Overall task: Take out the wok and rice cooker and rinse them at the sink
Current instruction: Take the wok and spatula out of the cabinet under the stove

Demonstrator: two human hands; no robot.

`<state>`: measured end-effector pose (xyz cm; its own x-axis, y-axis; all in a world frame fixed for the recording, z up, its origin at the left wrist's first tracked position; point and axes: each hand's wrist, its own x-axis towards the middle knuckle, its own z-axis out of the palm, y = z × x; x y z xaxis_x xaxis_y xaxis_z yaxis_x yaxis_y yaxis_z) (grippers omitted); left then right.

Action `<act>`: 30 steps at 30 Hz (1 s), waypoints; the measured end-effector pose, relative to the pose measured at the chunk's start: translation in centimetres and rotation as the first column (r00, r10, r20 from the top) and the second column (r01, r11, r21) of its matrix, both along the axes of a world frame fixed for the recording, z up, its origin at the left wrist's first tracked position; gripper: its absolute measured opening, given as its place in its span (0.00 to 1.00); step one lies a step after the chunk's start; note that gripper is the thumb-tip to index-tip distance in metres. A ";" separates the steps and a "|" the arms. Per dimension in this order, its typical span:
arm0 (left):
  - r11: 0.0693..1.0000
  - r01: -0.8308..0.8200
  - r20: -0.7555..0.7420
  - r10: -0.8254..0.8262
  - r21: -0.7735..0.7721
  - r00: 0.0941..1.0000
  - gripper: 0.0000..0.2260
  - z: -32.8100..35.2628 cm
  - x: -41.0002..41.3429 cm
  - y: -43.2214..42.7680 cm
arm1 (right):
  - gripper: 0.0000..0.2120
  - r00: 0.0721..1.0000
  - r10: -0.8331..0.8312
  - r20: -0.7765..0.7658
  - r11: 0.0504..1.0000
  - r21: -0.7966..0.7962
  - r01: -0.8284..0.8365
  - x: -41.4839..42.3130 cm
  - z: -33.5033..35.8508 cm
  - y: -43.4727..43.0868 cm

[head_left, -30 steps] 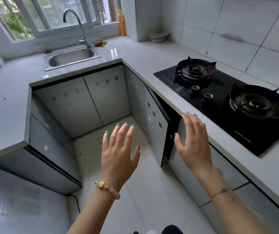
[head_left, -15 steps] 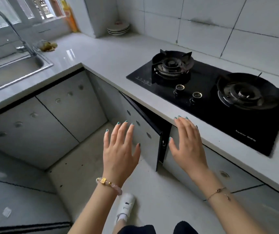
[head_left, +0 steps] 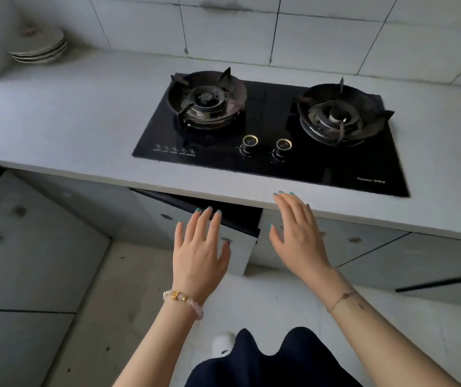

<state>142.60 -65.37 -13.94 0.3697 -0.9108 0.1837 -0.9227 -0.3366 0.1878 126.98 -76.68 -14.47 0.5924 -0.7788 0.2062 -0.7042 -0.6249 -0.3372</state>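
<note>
Both hands released, fingers spread, holding nothing. Left hand [head_left: 200, 252] is in front of the ajar cabinet door [head_left: 242, 255] under the worktop [head_left: 168, 178] front edge. Right hand [head_left: 297, 238] is just beside it, fingertips over that edge. Gas hob [head_left: 268, 135] sits mid-worktop, stacked plates [head_left: 40, 47] at the far-left corner. Wok and rice cooker not in view.
</note>
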 end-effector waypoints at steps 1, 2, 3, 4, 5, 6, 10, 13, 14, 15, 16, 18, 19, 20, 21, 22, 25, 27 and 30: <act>1.000 0.015 -0.002 -0.015 0.002 1.000 0.26 -0.3 0.5 0.0 | 0.26 0.999 -0.008 -0.032 1.000 0.029 0.009 0.2 -0.8 0.1; 1.000 0.027 -0.005 -0.027 0.004 1.000 0.26 -0.6 0.9 0.0 | 0.26 0.997 -0.010 -0.073 0.997 0.076 0.015 0.5 -1.8 0.1; 0.999 0.036 -0.008 -0.036 0.007 0.999 0.26 -0.8 1.2 0.0 | 0.26 0.994 -0.006 -0.110 0.989 0.143 0.022 0.7 -2.8 0.0; 0.999 0.045 -0.010 -0.045 0.012 0.999 0.26 -1.1 1.5 0.0 | 0.27 0.991 -0.003 -0.133 0.973 0.227 0.033 1.0 -3.8 -0.2; 0.998 0.053 -0.010 -0.053 0.018 0.999 0.25 -1.3 1.7 0.1 | 0.27 0.989 -0.002 -0.148 0.947 0.318 0.050 1.4 -4.9 -0.4; 0.998 0.060 -0.009 -0.060 0.023 0.998 0.25 -1.6 1.9 0.2 | 0.28 0.987 -0.004 -0.163 0.910 0.408 0.071 1.7 -5.9 -0.6; 0.997 0.069 -0.004 -0.069 0.038 0.998 0.25 -2.5 1.9 0.9 | 0.34 0.982 -0.020 -0.190 0.744 0.653 0.142 2.7 -8.8 -1.0; 0.996 0.059 -0.004 -0.059 0.063 0.998 0.25 -3.2 1.6 1.9 | 0.36 0.986 -0.067 -0.150 0.691 0.706 0.154 2.6 -10.0 -0.8; 0.996 0.057 -0.002 -0.057 0.074 0.998 0.26 -3.4 1.4 2.2 | 0.35 0.988 -0.093 -0.126 0.685 0.711 0.156 2.6 -10.2 -0.8; 0.995 0.052 -0.002 -0.052 0.085 0.999 0.26 -3.7 1.1 2.6 | 0.33 0.988 -0.115 -0.099 0.677 0.720 0.151 2.5 -10.3 -0.7; 0.994 0.047 -0.008 -0.046 0.096 0.999 0.26 -3.9 1.0 2.9 | 0.32 0.988 -0.138 -0.070 0.667 0.731 0.145 2.4 -10.4 -0.6; 0.994 0.019 -0.037 -0.016 0.105 0.999 0.26 -4.4 0.7 3.5 | 0.31 0.984 -0.176 -0.017 0.636 0.761 0.127 2.4 -10.3 -0.2; 0.995 -0.010 -0.068 0.017 0.102 0.998 0.26 -4.7 0.5 3.9 | 0.30 0.983 -0.185 0.003 0.621 0.776 0.114 2.2 -10.2 0.0; 0.994 -0.043 -0.110 0.054 0.101 0.992 0.26 -5.0 0.3 4.3 | 0.30 0.982 -0.188 0.015 0.605 0.789 0.104 2.0 -10.2 0.3; 0.992 -0.073 -0.159 0.089 0.102 0.983 0.25 -5.4 0.1 4.7 | 0.29 0.982 -0.186 0.023 0.592 0.801 0.093 1.9 -10.2 0.7; 0.990 -0.097 -0.210 0.117 0.105 0.971 0.25 -5.8 -0.2 5.1 | 0.28 0.984 -0.177 0.027 0.582 0.809 0.082 1.7 -10.2 1.1; 0.982 -0.144 -0.378 0.181 0.125 0.908 0.25 -7.1 -1.1 6.0 | 0.27 0.988 -0.143 0.048 0.523 0.852 0.034 1.4 -10.3 2.8; 0.976 -0.167 -0.481 0.215 0.141 0.850 0.25 -7.8 -1.9 6.2 | 0.28 0.993 -0.090 0.071 0.490 0.871 -0.018 1.5 -10.5 4.3; 0.970 -0.186 -0.534 0.241 0.156 0.811 0.25 -8.6 -2.5 6.7 | 0.29 0.997 -0.005 0.073 0.433 0.899 -0.064 1.7 -10.5 6.4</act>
<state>140.05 -58.65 -22.52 0.5711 -0.7995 -0.1863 -0.5810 -0.5540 0.5963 128.68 -70.25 -24.96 0.6331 -0.5260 -0.5679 -0.6501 0.0369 -0.7589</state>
